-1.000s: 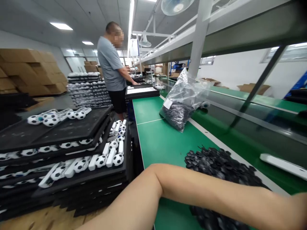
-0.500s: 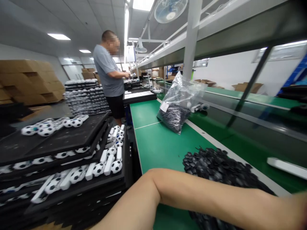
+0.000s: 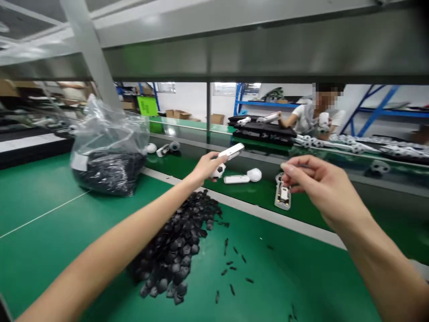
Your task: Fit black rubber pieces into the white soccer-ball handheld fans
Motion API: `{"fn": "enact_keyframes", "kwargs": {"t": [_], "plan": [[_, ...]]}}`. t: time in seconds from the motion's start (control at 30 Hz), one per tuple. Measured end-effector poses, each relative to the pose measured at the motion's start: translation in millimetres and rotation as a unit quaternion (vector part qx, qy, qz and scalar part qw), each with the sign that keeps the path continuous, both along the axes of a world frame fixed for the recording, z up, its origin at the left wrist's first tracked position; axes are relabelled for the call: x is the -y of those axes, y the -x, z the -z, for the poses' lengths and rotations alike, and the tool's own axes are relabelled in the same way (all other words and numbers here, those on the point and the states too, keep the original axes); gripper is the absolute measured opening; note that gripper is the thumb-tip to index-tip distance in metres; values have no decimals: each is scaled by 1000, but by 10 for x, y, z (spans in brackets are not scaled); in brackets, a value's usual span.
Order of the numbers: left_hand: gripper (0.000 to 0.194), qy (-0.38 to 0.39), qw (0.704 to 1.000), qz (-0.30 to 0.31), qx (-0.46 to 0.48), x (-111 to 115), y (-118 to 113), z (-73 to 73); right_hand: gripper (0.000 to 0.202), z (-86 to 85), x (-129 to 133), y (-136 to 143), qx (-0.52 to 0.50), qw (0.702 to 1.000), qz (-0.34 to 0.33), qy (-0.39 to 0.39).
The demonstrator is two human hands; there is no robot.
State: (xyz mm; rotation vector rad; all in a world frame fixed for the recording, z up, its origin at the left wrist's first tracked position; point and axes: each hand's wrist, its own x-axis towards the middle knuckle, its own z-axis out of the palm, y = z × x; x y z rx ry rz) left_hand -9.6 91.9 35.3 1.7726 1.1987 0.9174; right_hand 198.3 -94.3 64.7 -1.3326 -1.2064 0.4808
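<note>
My left hand [image 3: 208,167] is closed around a white handheld device [image 3: 233,151] with a soccer-ball-patterned round end. It is held above the dark green conveyor belt [image 3: 264,201]. A similar white device with a round white end [image 3: 254,175] lies on the belt just right of it. My right hand [image 3: 308,179] has thumb and forefinger pressed together; whatever they pinch is too small to make out. Right behind those fingers is an opened white handle [image 3: 282,197] with its inner parts exposed. Whether the fingers touch it, I cannot tell.
A heap of small black pieces [image 3: 174,250] covers the green table, with several thin black bits [image 3: 231,268] scattered nearby. To the left stands a clear bag [image 3: 109,156] of black pieces. Across the belt, a person [image 3: 313,116] handles similar devices. A shelf [image 3: 208,53] hangs overhead.
The view has swung right, from the stacked trays and a standing person toward the belt. My left arm now reaches forward with the device visible in its hand; my right hand has come into view.
</note>
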Motion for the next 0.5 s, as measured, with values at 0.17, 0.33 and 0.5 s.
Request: {"fn": "enact_keyframes", "kwargs": {"t": [0.17,0.33,0.5], "plan": [[41,-2,985,-66,-158,-530,-151,235,32,-155,67,-300,34,997,62,-22],[49,-105,972,17,-209,-490,-625,340,20,-238,90,-471,55,994,93,-23],[42,-68,963,186,-183,-289,-1208,459,12,-139,51,-248,86,995,41,-16]]}}
